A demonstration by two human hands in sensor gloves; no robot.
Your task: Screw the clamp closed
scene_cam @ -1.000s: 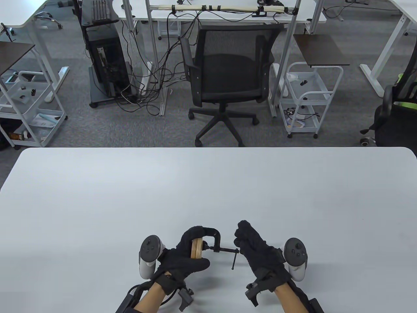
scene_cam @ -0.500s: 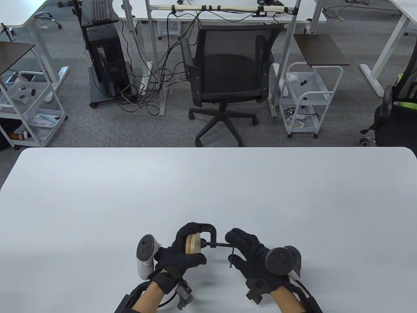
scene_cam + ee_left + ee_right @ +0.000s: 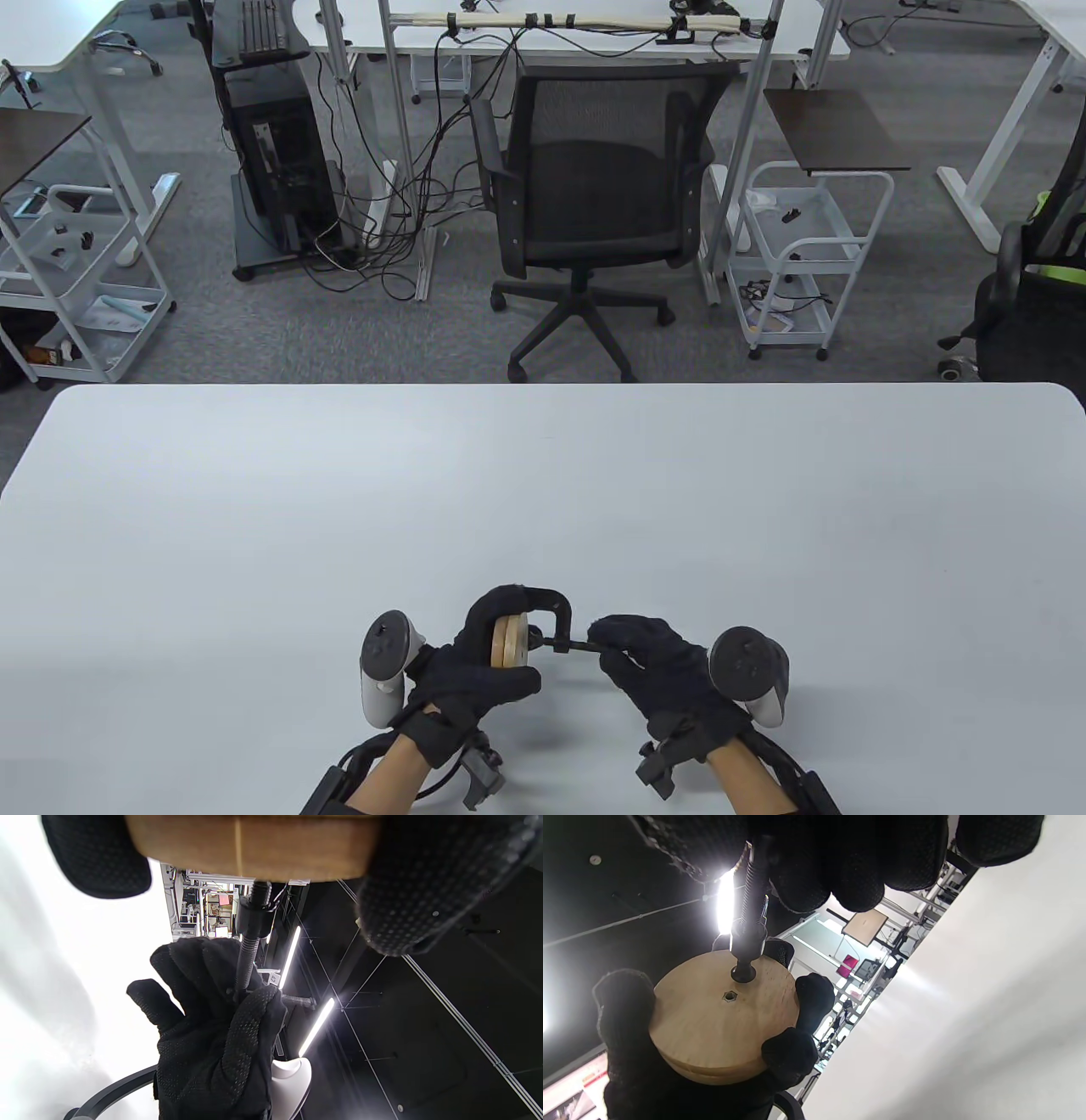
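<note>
**Now the handle is covered: our right hand has closed over the screw's end**

Meanwhile, on the left, our left hand (image 3: 475,671) has hardly shifted over the last second: it grips the stacked wooden discs (image 3: 509,643) and the black C-clamp (image 3: 547,604) around them, fingers curled over the far rim and thumb under the near edge, all held just above the near middle of the white table (image 3: 543,475). Moving right, the clamp's threaded screw (image 3: 575,649) runs out horizontally toward our right hand (image 3: 666,671). A second ago that hand stood open beside the sliding T-bar handle, which hung down in plain sight; half a second ago the fingers had come onto the screw with the bar still showing below; now they are wrapped round the screw's outer end and the bar is hidden from above. In the left wrist view one tip of the T-bar (image 3: 303,1000) pokes out past the thumb. We judge a fresh turn is beginning.

As for the clamp itself, the right wrist view shows its round swivel pad (image 3: 743,975) touching the disc face, just off the small hex fitting (image 3: 729,996) at its centre. The seam between the two discs looks closed in the left wrist view. We judge the clamp is already seated, with only final tightening left, though how firm it is we cannot tell.
</note>
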